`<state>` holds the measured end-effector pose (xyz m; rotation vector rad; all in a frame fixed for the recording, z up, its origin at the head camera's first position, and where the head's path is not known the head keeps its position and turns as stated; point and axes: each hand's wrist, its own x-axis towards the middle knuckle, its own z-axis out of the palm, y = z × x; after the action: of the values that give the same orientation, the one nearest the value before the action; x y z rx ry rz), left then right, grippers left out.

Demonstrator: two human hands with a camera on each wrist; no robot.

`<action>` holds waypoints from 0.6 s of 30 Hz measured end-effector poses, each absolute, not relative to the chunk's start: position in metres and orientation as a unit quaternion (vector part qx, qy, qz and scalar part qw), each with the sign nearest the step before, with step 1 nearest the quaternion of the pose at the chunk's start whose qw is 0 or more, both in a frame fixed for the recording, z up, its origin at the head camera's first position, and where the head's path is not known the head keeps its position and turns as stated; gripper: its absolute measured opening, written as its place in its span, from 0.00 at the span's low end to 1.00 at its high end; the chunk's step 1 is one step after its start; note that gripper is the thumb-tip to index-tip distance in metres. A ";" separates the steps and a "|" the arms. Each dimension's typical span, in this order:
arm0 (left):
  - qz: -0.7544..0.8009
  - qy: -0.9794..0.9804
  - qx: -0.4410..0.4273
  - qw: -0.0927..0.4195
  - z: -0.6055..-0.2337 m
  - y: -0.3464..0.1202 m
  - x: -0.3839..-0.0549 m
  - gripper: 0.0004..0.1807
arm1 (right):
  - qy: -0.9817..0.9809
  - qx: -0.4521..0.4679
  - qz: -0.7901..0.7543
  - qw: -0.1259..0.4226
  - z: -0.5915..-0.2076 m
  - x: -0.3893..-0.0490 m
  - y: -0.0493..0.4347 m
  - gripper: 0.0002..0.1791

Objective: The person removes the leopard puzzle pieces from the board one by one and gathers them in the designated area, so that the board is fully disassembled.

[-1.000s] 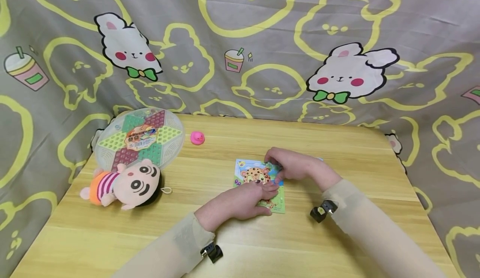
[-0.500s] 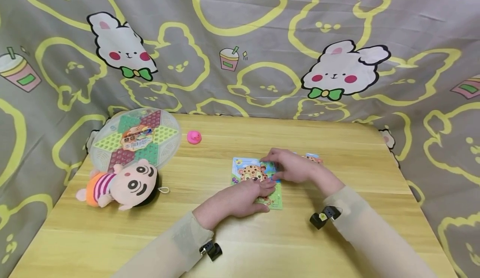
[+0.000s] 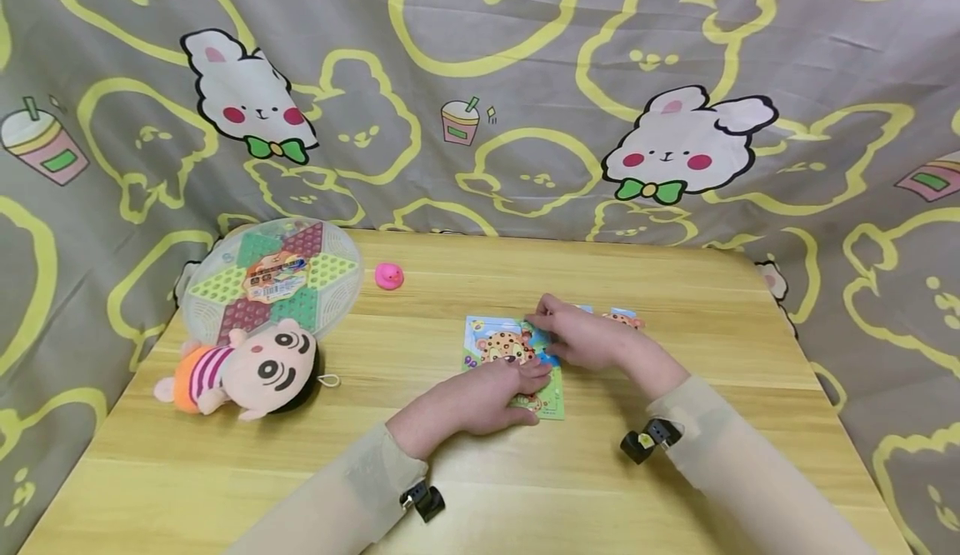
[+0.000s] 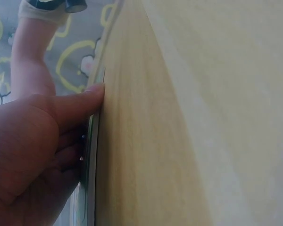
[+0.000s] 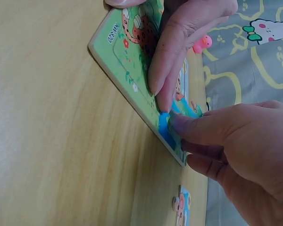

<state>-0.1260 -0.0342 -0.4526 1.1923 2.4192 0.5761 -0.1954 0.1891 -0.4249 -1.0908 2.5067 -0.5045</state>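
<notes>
A jigsaw puzzle board (image 3: 476, 339) with a spotted leopard picture lies flat on the table. My left hand (image 3: 487, 397) rests across its lower part, fingers extended over the picture. In the left wrist view, the thumb (image 4: 82, 103) reaches the board's edge (image 4: 90, 188). My right hand (image 3: 588, 334) is at the upper right of the board, where thumb and fingers pinch a blue-green puzzle piece (image 5: 186, 108) low over the board. Fingers hide part of that piece. The left fingertips in the right wrist view are close beside it.
Loose puzzle pieces (image 3: 622, 317) lie behind the right wrist. On the left are a plush doll (image 3: 273, 367) and a round Chinese checkers board (image 3: 345, 242), with a pink toy duck (image 3: 389, 276) farther back. A patterned curtain (image 3: 525, 47) stands behind the table (image 3: 315, 472).
The head view has shifted slightly. My right hand has moved a little at the board's upper right, showing more of the blue-green part. My left hand stays on the board.
</notes>
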 end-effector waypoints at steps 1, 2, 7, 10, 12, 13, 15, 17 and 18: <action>0.205 0.861 0.424 0.191 -0.452 -0.034 -0.126 0.35 | 0.888 -0.386 -0.177 0.176 -0.426 -0.195 0.190 0.31; 0.205 0.861 0.424 0.192 -0.452 -0.034 -0.126 0.35 | 0.889 -0.386 -0.177 0.172 -0.426 -0.195 0.191 0.30; 0.208 0.862 0.419 0.193 -0.453 -0.034 -0.126 0.35 | 0.888 -0.387 -0.198 0.150 -0.424 -0.195 0.196 0.29; 0.208 0.862 0.419 0.193 -0.453 -0.034 -0.126 0.35 | 0.886 -0.382 -0.219 0.146 -0.422 -0.194 0.201 0.28; 0.208 0.862 0.419 0.194 -0.453 -0.034 -0.126 0.35 | 0.886 -0.375 -0.231 0.146 -0.421 -0.194 0.205 0.28; 0.208 0.862 0.419 0.194 -0.453 -0.034 -0.127 0.35 | 0.886 -0.373 -0.234 0.145 -0.421 -0.193 0.207 0.28; 0.209 0.862 0.420 0.194 -0.454 -0.034 -0.127 0.34 | 0.887 -0.367 -0.241 0.143 -0.421 -0.192 0.211 0.28; 0.209 0.861 0.420 0.195 -0.454 -0.034 -0.127 0.34 | 0.889 -0.362 -0.245 0.139 -0.421 -0.192 0.215 0.27; 0.209 0.861 0.421 0.194 -0.454 -0.034 -0.127 0.34 | 0.889 -0.360 -0.247 0.136 -0.421 -0.191 0.217 0.27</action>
<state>-0.1267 -0.0336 -0.4538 1.1795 2.4148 0.5874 -0.1915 0.2171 -0.4210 -1.0432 2.5745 -0.7158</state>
